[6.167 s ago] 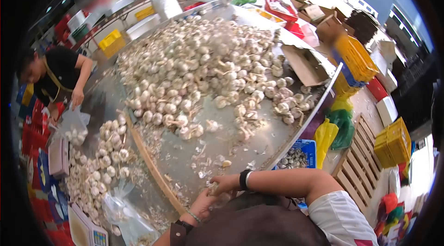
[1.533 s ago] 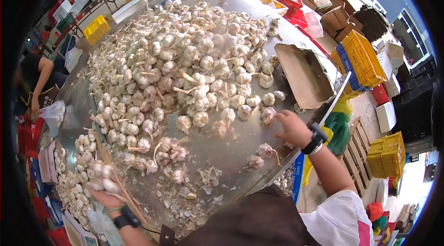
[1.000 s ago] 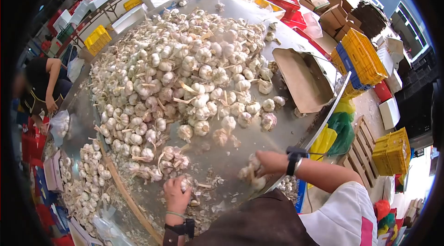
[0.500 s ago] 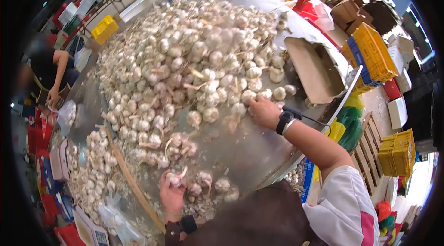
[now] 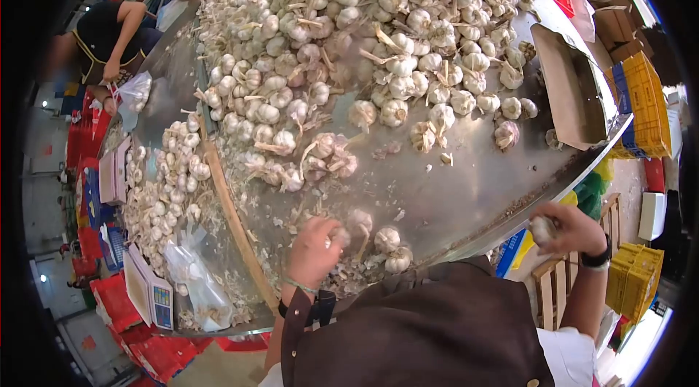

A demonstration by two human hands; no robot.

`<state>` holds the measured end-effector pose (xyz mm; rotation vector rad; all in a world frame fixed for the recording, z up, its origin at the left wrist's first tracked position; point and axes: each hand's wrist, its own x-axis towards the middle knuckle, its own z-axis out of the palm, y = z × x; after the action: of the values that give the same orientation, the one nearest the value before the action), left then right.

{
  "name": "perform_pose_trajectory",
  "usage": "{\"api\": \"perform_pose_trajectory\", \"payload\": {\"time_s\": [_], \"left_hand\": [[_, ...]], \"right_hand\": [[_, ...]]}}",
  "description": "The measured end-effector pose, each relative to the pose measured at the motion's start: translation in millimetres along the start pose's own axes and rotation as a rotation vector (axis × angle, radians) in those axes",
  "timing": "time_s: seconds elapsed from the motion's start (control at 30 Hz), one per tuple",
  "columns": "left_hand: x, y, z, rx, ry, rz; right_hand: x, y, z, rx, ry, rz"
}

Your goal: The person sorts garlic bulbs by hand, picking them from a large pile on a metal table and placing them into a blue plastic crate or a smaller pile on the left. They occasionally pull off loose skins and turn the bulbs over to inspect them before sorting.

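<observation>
A large heap of garlic bulbs (image 5: 408,30) covers the far part of the metal table (image 5: 466,183). My left hand (image 5: 309,256), near the front of the table, has its fingers closed on a garlic bulb (image 5: 338,237), partly covered by them. Just right of it lie a few loose bulbs (image 5: 387,239) among skin scraps. Out past the table's front right edge, my right hand (image 5: 575,230) grips another garlic bulb (image 5: 542,230) between thumb and fingers. Both wrists wear dark bands.
A wooden strip (image 5: 237,223) divides the heap from smaller bulbs (image 5: 171,176) on the left. Scales (image 5: 149,289) and a plastic bag (image 5: 193,278) sit there. An open cardboard box (image 5: 568,88) lies at right, near yellow crates (image 5: 641,107). Another person (image 5: 113,37) holds a bag at far left.
My right hand has left the heap and drawn back to the table's right edge with a garlic bulb. My left hand still holds its bulb, now turned. The camera view has shifted.
</observation>
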<state>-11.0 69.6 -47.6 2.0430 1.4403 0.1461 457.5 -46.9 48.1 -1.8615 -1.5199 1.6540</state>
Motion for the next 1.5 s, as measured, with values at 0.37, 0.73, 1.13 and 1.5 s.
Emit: {"api": "perform_pose_trajectory", "payload": {"time_s": [0.37,0.73,1.13,1.5], "left_hand": [[-7.6,-19.4,27.5,0.283,-0.137,0.066],[-58.0,-67.4,-11.5,-1.569,-0.213,-0.148],[-91.7,-71.0,-15.0,-1.872,-0.354,0.092],[-91.3,-85.2,-8.0,-1.926,-0.385,0.044]], "right_hand": [[0.4,-14.1,72.3,-0.065,0.162,-0.067],[159.9,-116.6,235.8,-0.851,-0.104,-0.247],[124.5,-108.5,209.3,1.057,-0.069,-0.129],[140.1,-71.6,265.9,-0.842,0.139,0.085]]}}
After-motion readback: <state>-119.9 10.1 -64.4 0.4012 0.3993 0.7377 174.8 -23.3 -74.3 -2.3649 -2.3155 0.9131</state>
